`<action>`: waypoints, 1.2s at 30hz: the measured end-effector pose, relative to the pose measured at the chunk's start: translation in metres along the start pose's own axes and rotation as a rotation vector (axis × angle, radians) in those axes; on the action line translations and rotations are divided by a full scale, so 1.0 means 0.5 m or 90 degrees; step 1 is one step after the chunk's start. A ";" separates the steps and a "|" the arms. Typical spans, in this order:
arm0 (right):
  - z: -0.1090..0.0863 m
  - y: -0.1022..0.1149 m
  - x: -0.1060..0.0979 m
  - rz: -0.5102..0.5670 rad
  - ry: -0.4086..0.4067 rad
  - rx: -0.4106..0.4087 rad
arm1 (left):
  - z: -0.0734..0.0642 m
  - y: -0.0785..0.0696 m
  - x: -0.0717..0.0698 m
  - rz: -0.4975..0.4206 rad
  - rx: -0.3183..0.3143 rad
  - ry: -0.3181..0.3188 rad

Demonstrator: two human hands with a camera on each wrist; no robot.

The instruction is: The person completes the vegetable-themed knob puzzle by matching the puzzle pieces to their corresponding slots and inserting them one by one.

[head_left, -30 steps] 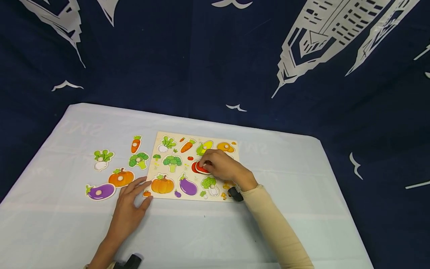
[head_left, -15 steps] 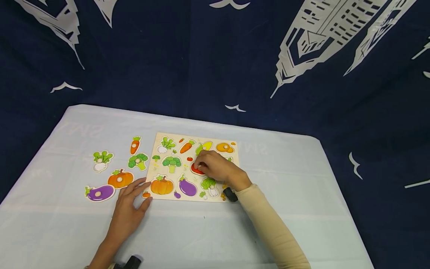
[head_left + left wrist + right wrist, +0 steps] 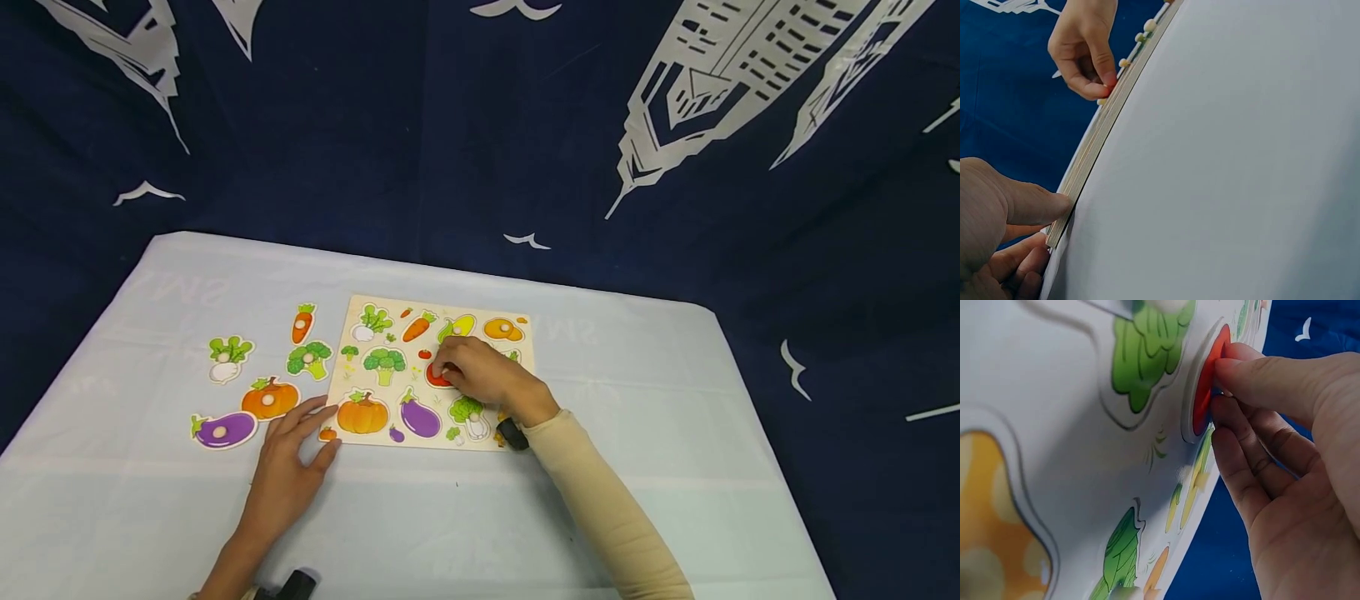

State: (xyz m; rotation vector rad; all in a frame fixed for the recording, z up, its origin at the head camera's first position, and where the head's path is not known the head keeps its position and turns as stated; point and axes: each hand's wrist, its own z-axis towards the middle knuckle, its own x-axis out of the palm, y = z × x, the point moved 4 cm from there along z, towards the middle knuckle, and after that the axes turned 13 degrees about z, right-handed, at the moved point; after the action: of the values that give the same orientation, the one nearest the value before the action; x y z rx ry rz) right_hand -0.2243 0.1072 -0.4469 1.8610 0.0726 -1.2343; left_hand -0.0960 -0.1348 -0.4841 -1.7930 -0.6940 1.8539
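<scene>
The wooden vegetable puzzle board [image 3: 450, 454] lies flat on the table, printed with vegetable pictures. My right hand [image 3: 487, 371] bends over its middle and pinches the red tomato puzzle piece [image 3: 437, 377] between thumb and fingertips. In the right wrist view the tomato piece [image 3: 1204, 394] stands slightly proud of the board, its pale edge showing; the fingers hide its knob. My left hand [image 3: 288, 467] rests at the board's near left corner, fingers relaxed and apart. In the left wrist view the left thumb [image 3: 1047, 203] touches the board's edge [image 3: 1094, 147], with the fingers around the corner.
Left of the board lie loose knobbed pieces: a carrot [image 3: 302, 325], a broccoli [image 3: 308, 359], a white turnip [image 3: 227, 368], a pumpkin [image 3: 271, 400] and an eggplant [image 3: 225, 430]. A white cloth [image 3: 637, 500] covers the table; a dark blue printed curtain [image 3: 420, 125] hangs behind.
My right hand has moved slightly left and down with the tomato piece, which has gone from tilted and offset to over the printed tomato. My left hand has stayed at the corner.
</scene>
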 end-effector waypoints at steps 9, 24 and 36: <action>-0.003 0.000 0.003 0.013 0.000 0.003 | 0.000 0.002 0.000 0.002 -0.002 0.006; -0.004 -0.007 0.000 0.034 -0.014 -0.003 | -0.001 0.003 0.001 -0.002 0.007 -0.006; -0.011 -0.006 0.001 0.026 -0.022 0.010 | -0.001 0.003 0.001 0.001 0.008 -0.004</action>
State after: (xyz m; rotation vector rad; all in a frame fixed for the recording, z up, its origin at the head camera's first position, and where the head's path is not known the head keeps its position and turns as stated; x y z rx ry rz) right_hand -0.2219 0.1126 -0.4485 1.8449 0.0065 -1.2418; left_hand -0.0956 -0.1357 -0.4853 -1.7812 -0.6814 1.8613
